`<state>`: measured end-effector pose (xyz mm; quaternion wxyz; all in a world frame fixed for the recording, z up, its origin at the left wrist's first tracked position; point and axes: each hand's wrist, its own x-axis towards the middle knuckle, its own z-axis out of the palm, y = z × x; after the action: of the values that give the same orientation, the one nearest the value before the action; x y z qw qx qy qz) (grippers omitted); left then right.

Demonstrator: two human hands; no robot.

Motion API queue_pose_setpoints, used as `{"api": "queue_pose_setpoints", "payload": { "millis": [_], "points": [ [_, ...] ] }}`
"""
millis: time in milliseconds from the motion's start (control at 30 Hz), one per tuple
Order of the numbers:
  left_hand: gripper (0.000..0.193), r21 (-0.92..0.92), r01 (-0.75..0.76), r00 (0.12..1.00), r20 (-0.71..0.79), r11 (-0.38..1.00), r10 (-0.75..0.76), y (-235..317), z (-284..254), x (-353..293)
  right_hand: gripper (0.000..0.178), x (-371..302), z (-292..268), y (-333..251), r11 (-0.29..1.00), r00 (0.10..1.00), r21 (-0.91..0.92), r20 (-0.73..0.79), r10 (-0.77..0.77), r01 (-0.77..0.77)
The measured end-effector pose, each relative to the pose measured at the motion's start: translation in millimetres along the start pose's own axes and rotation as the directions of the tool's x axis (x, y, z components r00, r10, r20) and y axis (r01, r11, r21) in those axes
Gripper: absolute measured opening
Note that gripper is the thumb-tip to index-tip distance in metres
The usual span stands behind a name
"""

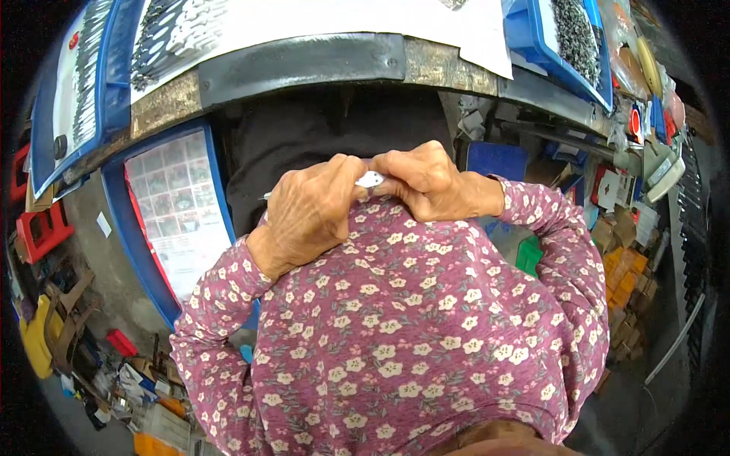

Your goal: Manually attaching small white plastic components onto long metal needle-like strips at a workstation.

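Close in front of my chest, both hands are closed and nearly meet. A small shiny whitish metal piece [370, 179] with a dark dot or hole shows between them. My left hand [313, 199] has its fingers curled round the piece, and a thin pointed tip pokes out by its outer side. Pinched at the piece's other end are the fingers of my right hand [423, 176]. Most of the piece is hidden by the fingers, so its exact kind is unclear.
Ahead runs a workbench edge [304, 67] with white sheets and heaps of small metal parts [182, 34]. Blue trays [115, 83] of parts stand at both ends. Below left is a blue tray with a printed sheet [182, 197]; a red stool [44, 232] stands farther left.
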<state>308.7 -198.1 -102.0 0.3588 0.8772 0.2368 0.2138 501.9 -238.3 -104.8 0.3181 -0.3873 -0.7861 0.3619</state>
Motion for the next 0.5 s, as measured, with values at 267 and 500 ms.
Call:
{"api": "queue_pose_setpoints", "payload": {
  "millis": [267, 500],
  "points": [
    [0.016, -0.033, 0.01, 1.0, -0.002, 0.999, -0.01, 0, 16, -8, 0.013, -14, 16, -4, 1.0, 0.993, -0.008, -0.12, 0.022, -0.023],
    [0.016, -0.059, 0.048, 0.997, 0.065, 0.997, -0.044, 1, 21, -16, 0.016, -19, 20, -1, 0.998, 0.999, 0.067, -0.022, 0.024, -0.023]
  ]
}}
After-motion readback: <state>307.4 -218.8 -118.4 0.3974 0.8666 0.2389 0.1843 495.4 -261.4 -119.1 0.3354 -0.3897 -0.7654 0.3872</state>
